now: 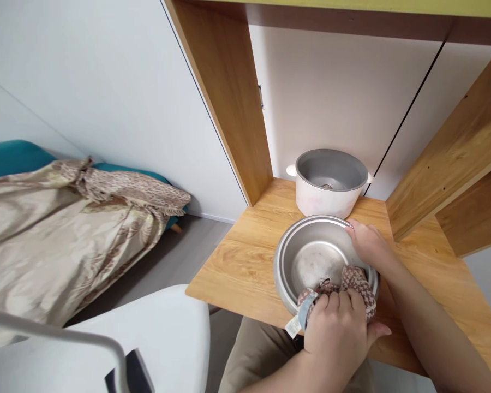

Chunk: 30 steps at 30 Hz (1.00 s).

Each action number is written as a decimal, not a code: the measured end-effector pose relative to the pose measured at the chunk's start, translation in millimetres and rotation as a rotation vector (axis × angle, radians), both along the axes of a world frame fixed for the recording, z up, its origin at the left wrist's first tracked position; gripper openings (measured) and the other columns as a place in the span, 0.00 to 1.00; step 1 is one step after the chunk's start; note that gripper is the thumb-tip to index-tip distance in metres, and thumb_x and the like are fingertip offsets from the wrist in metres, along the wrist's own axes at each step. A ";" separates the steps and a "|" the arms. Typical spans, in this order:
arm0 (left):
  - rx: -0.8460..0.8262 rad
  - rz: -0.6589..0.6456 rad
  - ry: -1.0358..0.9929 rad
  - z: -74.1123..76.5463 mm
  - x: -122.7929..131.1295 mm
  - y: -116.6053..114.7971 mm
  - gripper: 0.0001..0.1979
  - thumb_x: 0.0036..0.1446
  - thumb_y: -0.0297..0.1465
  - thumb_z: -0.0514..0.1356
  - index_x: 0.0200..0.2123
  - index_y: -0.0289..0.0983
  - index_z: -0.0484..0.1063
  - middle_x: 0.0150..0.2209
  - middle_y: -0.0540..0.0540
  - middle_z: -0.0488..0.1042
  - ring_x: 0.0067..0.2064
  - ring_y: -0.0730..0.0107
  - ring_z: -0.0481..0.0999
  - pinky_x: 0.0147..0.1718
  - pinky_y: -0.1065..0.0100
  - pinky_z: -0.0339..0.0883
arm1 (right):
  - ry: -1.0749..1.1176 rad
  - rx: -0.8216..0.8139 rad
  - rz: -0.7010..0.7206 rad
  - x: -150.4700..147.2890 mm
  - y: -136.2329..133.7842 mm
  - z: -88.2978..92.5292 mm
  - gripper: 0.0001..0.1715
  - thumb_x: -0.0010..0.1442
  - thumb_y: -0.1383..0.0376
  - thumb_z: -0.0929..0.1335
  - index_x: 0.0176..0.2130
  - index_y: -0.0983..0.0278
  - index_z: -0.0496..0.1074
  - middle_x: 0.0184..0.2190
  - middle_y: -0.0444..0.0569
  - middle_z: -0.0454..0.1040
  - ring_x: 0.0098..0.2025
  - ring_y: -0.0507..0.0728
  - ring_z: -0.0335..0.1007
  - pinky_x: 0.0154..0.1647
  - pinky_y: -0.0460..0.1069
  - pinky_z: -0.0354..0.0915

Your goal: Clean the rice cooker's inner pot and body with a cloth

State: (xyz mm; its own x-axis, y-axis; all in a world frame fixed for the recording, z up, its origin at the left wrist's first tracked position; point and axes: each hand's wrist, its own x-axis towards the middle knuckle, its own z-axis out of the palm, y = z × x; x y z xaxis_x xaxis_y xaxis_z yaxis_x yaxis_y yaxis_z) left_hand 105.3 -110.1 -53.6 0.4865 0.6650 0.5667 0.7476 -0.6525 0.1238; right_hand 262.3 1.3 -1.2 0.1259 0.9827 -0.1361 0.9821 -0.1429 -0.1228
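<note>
A round metal pot (pixel 306 262) with a dull silver inside rests at the front of the wooden desk, its near edge by my lap. My right hand (pixel 368 243) grips its far right rim, the thumb lying on the edge. My left hand (pixel 337 322) is closed over a brown-and-white patterned cloth (pixel 358 284) at the pot's near side. Part of the cloth lies inside the pot, and a white tag (pixel 293 326) hangs from its left end. Behind the pot stands a white rice cooker body (pixel 329 199), lidless, with a grey interior.
Wooden uprights (pixel 229 98) flank the desktop (pixel 237 262), with a shelf above. A white chair or table surface (pixel 175 327) with a grey bent tube (pixel 85 335) and a dark object (pixel 135 374) is at lower left. Beyond it, a teal sofa (pixel 16 155) carries a beige cover.
</note>
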 end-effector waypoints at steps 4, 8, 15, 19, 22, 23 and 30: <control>0.027 -0.070 -0.007 3.7 -12.7 4.6 0.32 0.54 0.63 0.60 0.29 0.37 0.68 0.23 0.48 0.71 0.25 0.63 0.72 0.26 0.60 0.61 | -0.001 0.004 0.021 3.5 0.5 -3.1 0.22 0.77 0.60 0.53 0.57 0.61 0.69 0.47 0.55 0.80 0.47 0.62 0.76 0.41 0.51 0.58; 0.018 -0.134 0.020 6.7 -23.3 11.4 0.31 0.52 0.62 0.63 0.28 0.39 0.67 0.23 0.49 0.71 0.25 0.63 0.72 0.26 0.60 0.61 | -0.018 0.012 0.027 4.8 -1.2 -4.5 0.22 0.77 0.61 0.53 0.56 0.64 0.69 0.45 0.58 0.80 0.45 0.63 0.77 0.40 0.51 0.58; -0.019 -0.246 0.057 10.1 -49.7 24.8 0.28 0.53 0.58 0.66 0.29 0.39 0.68 0.24 0.51 0.72 0.26 0.65 0.74 0.28 0.61 0.61 | -0.017 0.023 0.041 5.3 -2.2 -3.9 0.21 0.77 0.62 0.53 0.55 0.63 0.69 0.47 0.57 0.80 0.47 0.63 0.76 0.41 0.51 0.57; -0.028 -0.399 0.130 13.9 -72.3 41.1 0.24 0.59 0.54 0.64 0.29 0.39 0.68 0.25 0.52 0.74 0.28 0.66 0.75 0.29 0.61 0.61 | 0.000 0.027 0.032 4.8 -2.1 -3.4 0.21 0.77 0.61 0.53 0.55 0.63 0.69 0.47 0.56 0.80 0.47 0.62 0.76 0.41 0.51 0.57; 0.005 -0.472 0.139 15.5 -82.6 52.1 0.24 0.63 0.54 0.59 0.29 0.39 0.68 0.25 0.51 0.74 0.27 0.66 0.73 0.28 0.61 0.59 | 0.012 0.028 0.024 4.5 -2.4 -3.2 0.20 0.77 0.61 0.53 0.54 0.63 0.69 0.46 0.56 0.81 0.46 0.62 0.76 0.41 0.51 0.57; 0.013 -0.479 0.135 15.8 -83.8 53.9 0.24 0.64 0.54 0.58 0.29 0.39 0.68 0.25 0.51 0.73 0.26 0.66 0.73 0.28 0.61 0.58 | 0.014 0.027 0.021 4.5 -2.4 -3.3 0.20 0.77 0.61 0.54 0.54 0.63 0.69 0.46 0.56 0.81 0.46 0.62 0.76 0.41 0.50 0.57; 0.020 -0.358 0.094 16.0 -70.2 37.0 0.18 0.61 0.46 0.63 0.28 0.40 0.67 0.24 0.52 0.73 0.25 0.66 0.72 0.28 0.61 0.55 | 0.020 0.005 -0.005 2.6 -0.2 -3.1 0.20 0.77 0.60 0.54 0.54 0.62 0.69 0.44 0.55 0.81 0.45 0.62 0.76 0.39 0.50 0.56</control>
State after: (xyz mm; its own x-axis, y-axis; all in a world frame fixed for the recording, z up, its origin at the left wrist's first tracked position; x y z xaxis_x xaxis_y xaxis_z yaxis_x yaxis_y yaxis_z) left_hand 35.2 -73.2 -37.6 0.7369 0.4324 0.5196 0.4787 -0.8765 0.0505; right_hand 264.9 1.1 -4.3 0.1282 0.9827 -0.1337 0.9787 -0.1471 -0.1429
